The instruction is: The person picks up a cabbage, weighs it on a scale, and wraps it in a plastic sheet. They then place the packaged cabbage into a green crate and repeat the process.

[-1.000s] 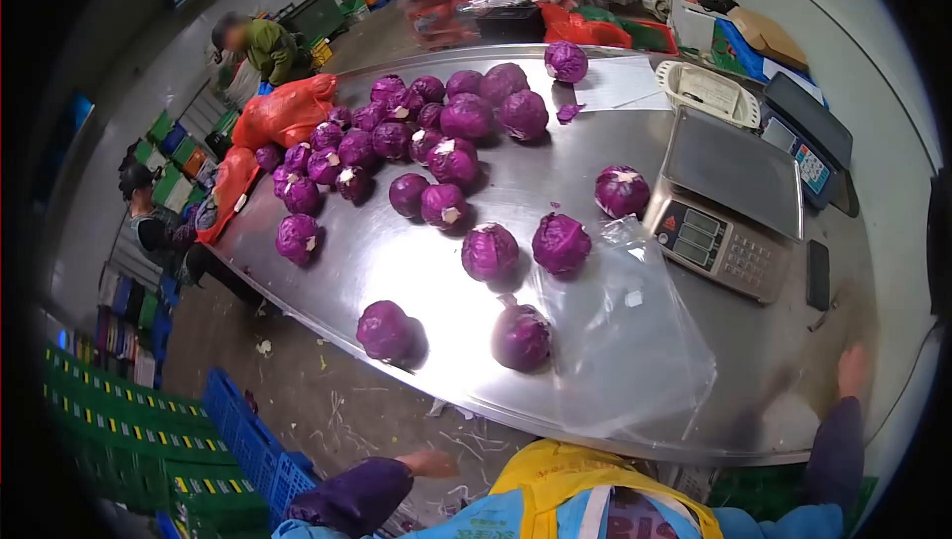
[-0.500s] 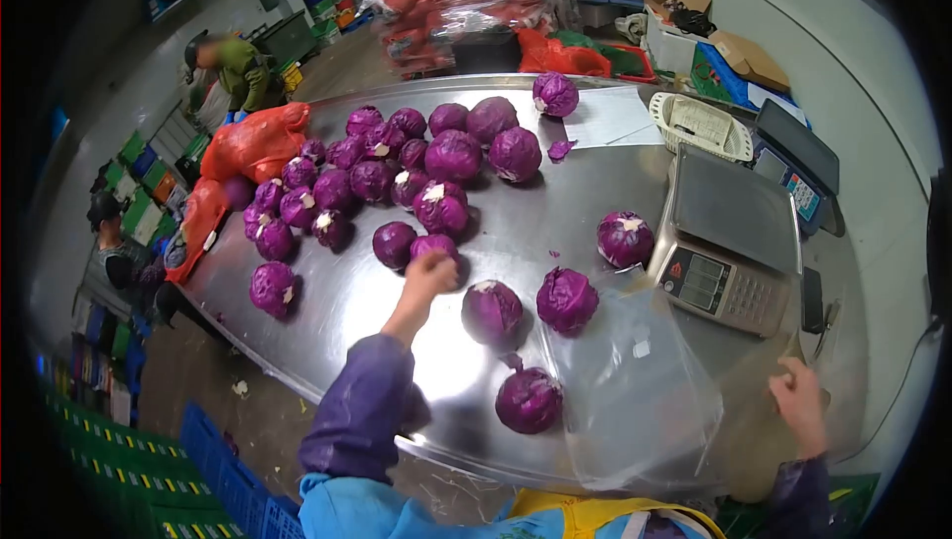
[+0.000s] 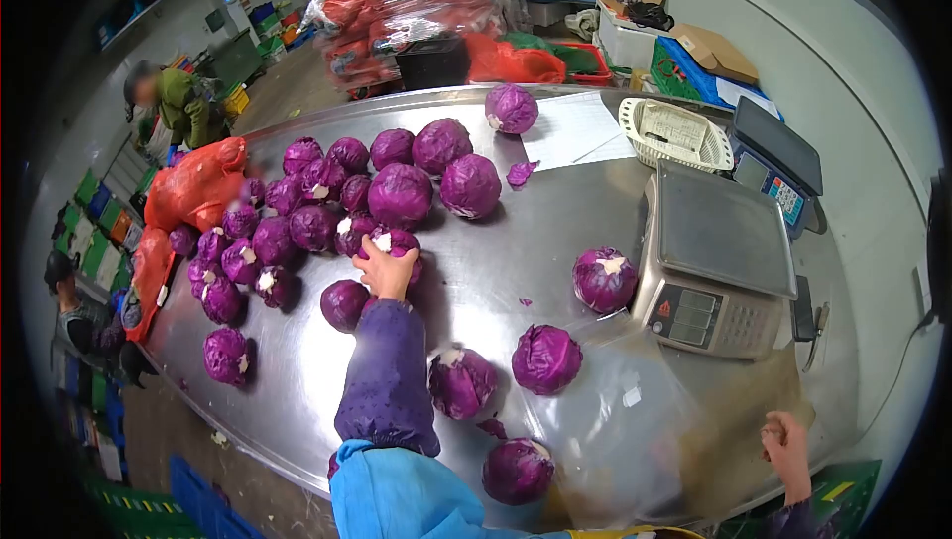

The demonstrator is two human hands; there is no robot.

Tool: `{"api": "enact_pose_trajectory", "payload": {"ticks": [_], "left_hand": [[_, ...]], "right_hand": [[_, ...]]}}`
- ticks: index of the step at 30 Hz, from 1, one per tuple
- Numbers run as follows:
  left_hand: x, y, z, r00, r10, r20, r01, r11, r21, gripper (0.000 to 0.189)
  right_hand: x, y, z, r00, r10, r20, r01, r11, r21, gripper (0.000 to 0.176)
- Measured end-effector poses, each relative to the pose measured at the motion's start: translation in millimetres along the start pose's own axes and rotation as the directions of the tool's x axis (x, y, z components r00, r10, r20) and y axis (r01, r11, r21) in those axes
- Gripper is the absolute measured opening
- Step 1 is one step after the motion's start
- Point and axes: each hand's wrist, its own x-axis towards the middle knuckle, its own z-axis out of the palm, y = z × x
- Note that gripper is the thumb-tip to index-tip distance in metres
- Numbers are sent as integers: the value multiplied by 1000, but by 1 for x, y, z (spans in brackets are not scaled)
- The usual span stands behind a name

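My left hand (image 3: 388, 272) reaches out over the steel table with its fingers round a red cabbage (image 3: 405, 240) that has a pale stem end. Next to my left wrist lies another cabbage (image 3: 343, 305), and many more are grouped beyond and to the left. My right hand (image 3: 785, 446) is at the lower right, fingers curled, with nothing visible in them. Between my hands are a cabbage with torn leaves (image 3: 546, 359), one nearer me (image 3: 518, 471) and a clear plastic bag (image 3: 635, 430) lying flat.
A scale (image 3: 719, 256) stands at the right, beside a cream basket (image 3: 676, 133) and paper (image 3: 578, 130). Red net sacks (image 3: 196, 185) lie on the left edge. Two people work beyond the table's left side; a wrapped stack of red sacks (image 3: 416, 3) stands behind.
My left hand has moved from a nearer cabbage to one farther away. The view has shifted, so the table's contents appear lower and mostly further left. My right hand remains at the lower right.
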Motion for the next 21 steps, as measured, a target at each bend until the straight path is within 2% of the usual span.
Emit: {"api": "enact_pose_trajectory", "payload": {"ticks": [5,6,7,8,9,11,12,14,15,17,18,19,21], "left_hand": [[28,-31,6,996,83,-34,-83,997,7,94],[44,-43,11,998,58,21,-51,969,-240,91],[52,-50,13,996,45,82,-2,882,-470,88],[43,-40,0,996,36,78,4,890,-457,85],[35,-30,-17,938,-87,335,312,632,-709,85],[19,-19,-36,846,-49,531,475,521,-709,83],[13,-19,-36,844,-51,534,478,526,-704,83],[-3,-13,-36,684,212,698,653,248,-716,82],[-13,-10,-37,676,212,706,657,261,-707,82],[-52,11,-47,645,260,718,707,151,-691,79],[-69,17,-50,635,271,724,715,148,-683,76],[-96,31,-65,655,321,684,623,283,-729,70],[-131,46,-74,591,359,722,647,324,-690,66]], "right_hand": [[2,10,3,997,75,6,-74,996,-39,27],[2,12,3,997,72,7,-72,997,-34,27],[2,13,3,997,70,16,-70,997,-42,27],[1,15,3,997,67,25,-66,997,-51,26],[1,19,1,998,64,27,-63,997,-48,26],[-2,33,-5,1000,-1,30,3,997,-83,27],[-6,36,-8,999,7,31,-5,997,-83,27],[-9,37,-15,997,76,29,-75,997,-18,30],[-9,41,-19,996,90,26,-90,996,-11,30],[-14,59,-32,993,-112,-41,89,925,-370,38],[-17,70,-36,989,-107,-105,51,900,-432,42],[-18,86,-39,980,-92,-175,-7,869,-495,47],[-26,147,-45,948,-196,-251,-52,681,-730,56]]}}
